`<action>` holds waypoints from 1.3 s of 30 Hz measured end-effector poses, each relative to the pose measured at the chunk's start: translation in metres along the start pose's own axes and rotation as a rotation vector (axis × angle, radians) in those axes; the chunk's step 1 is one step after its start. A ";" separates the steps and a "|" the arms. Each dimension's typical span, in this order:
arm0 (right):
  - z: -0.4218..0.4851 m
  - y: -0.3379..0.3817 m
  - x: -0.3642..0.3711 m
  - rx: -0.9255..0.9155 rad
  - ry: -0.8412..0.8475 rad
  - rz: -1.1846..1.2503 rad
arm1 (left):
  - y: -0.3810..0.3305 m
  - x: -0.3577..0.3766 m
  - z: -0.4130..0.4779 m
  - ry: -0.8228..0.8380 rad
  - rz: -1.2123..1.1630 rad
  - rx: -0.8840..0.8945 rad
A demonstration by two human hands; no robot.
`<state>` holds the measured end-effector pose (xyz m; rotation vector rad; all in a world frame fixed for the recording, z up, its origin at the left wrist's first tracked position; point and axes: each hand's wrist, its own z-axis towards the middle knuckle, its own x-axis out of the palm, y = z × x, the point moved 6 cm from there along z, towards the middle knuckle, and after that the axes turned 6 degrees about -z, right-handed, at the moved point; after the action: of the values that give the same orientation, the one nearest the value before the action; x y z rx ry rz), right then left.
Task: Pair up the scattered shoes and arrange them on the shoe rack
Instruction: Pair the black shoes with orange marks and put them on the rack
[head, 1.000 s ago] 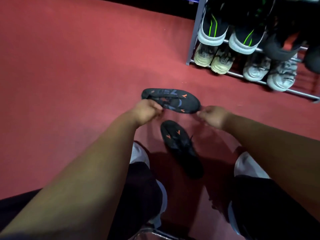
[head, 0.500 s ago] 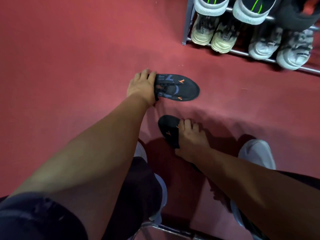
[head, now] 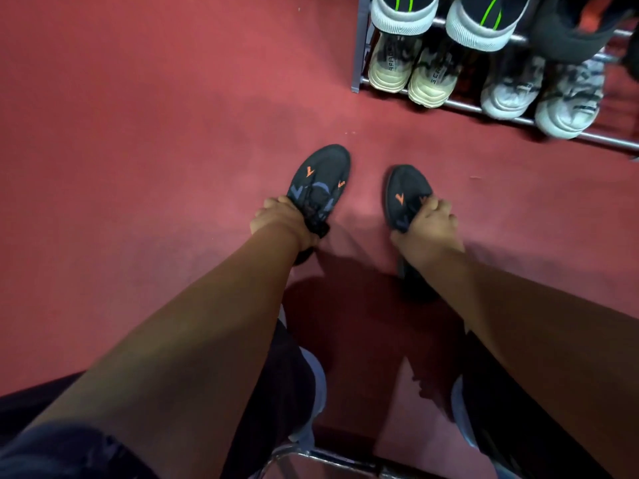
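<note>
Seen from the head camera, a seated person reached down to two black shoes with orange marks on the red floor, in front of the shoe rack. The left hand gripped the left-hand shoe at its collar and laces. The right hand clasped the right-hand shoe over its midfoot, fingers curled across the upper. The hands were apart, a strip of floor between the shoes. Whether the soles touched the floor could not be told.

Both toes pointed away from the person, towards the rack side. The long axes ran nearly parallel, the toes leaning slightly towards each other.

The step looked like matching this pair. It would go best with the shoes drawn side by side, toes level, then carried together. On the rack a cream pair and a grey-white pair sat below a green-striped black pair; no free slot showed.
</note>
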<state>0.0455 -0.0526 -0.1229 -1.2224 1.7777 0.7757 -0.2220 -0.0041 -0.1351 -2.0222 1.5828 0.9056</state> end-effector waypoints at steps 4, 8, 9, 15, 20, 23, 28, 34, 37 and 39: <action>0.013 -0.008 -0.016 -0.028 -0.060 0.057 | -0.009 0.019 -0.008 -0.100 -0.140 -0.027; -0.009 -0.017 -0.001 0.072 0.017 -0.177 | -0.019 0.030 -0.007 -0.109 -0.135 0.030; -0.015 -0.018 0.008 0.097 0.062 -0.188 | -0.018 0.031 -0.006 -0.119 -0.161 0.028; -0.021 -0.015 0.032 0.161 0.139 -0.071 | -0.014 0.027 -0.011 -0.185 -0.276 0.071; -0.014 -0.023 0.009 0.131 0.124 0.048 | -0.018 0.012 -0.029 -0.132 -0.412 0.067; -0.018 -0.024 -0.016 0.131 0.124 0.039 | -0.023 -0.005 -0.049 -0.081 -0.468 0.076; -0.043 -0.027 -0.076 0.127 0.097 0.023 | -0.036 -0.046 -0.099 -0.060 -0.467 0.129; -0.109 -0.041 -0.162 0.110 0.003 0.110 | -0.051 -0.107 -0.187 -0.099 -0.448 0.222; -0.151 -0.051 -0.209 0.104 -0.069 0.130 | -0.053 -0.137 -0.241 -0.154 -0.420 0.282; -0.181 -0.059 -0.239 0.106 -0.125 0.149 | -0.055 -0.156 -0.278 -0.184 -0.421 0.321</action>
<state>0.0950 -0.1197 0.1710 -0.9605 1.7972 0.8138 -0.1255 -0.0683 0.1671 -1.8767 1.0662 0.6112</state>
